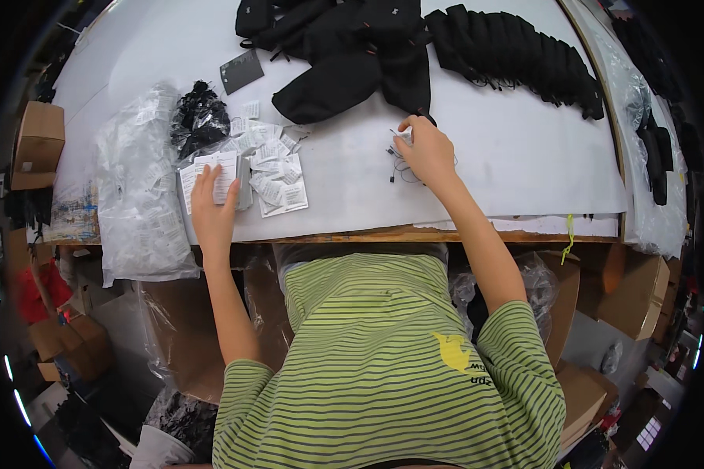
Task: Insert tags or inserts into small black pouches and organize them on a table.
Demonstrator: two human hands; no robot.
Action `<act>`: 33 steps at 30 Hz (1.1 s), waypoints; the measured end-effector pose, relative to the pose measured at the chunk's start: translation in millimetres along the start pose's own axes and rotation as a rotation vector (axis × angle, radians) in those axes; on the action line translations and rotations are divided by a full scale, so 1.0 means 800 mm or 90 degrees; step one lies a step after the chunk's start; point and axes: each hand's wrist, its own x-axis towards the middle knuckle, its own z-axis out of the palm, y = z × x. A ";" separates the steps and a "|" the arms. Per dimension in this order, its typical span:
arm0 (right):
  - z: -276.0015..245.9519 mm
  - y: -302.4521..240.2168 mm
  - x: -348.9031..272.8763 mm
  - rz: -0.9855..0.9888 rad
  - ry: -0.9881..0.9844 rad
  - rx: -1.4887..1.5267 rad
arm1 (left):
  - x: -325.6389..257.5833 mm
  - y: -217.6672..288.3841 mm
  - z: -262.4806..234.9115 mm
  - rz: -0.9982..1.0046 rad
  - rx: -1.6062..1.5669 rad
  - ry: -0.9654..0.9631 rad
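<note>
My left hand lies with fingers stretched out over a stack of white printed cards. Beside the stack, small white printed labels are heaped loosely. My right hand is curled, thumb and forefinger bent toward each other around a small pale bit that I cannot make out. Just under those fingertips, thin black cords with small black ends lie on the white tabletop. Beyond my right hand is a pile of black fabric bags, one corner close to the fingertips.
A clear plastic bag of white labels lies at the table's left, next to a bundle of black cords. A dark card sits farther back. Black fabric items form a row at the far right. Cardboard boxes stand below.
</note>
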 end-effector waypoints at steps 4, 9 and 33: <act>0.020 0.017 0.022 -0.080 0.009 -0.103 | 0.014 0.005 -0.015 -0.108 -0.078 -0.039; -0.053 -0.018 0.022 -0.051 -0.054 -0.023 | 0.023 0.027 -0.034 -0.048 -0.069 0.191; -0.068 -0.062 -0.095 0.045 -0.098 0.582 | -0.050 0.158 0.051 0.102 -0.333 -0.291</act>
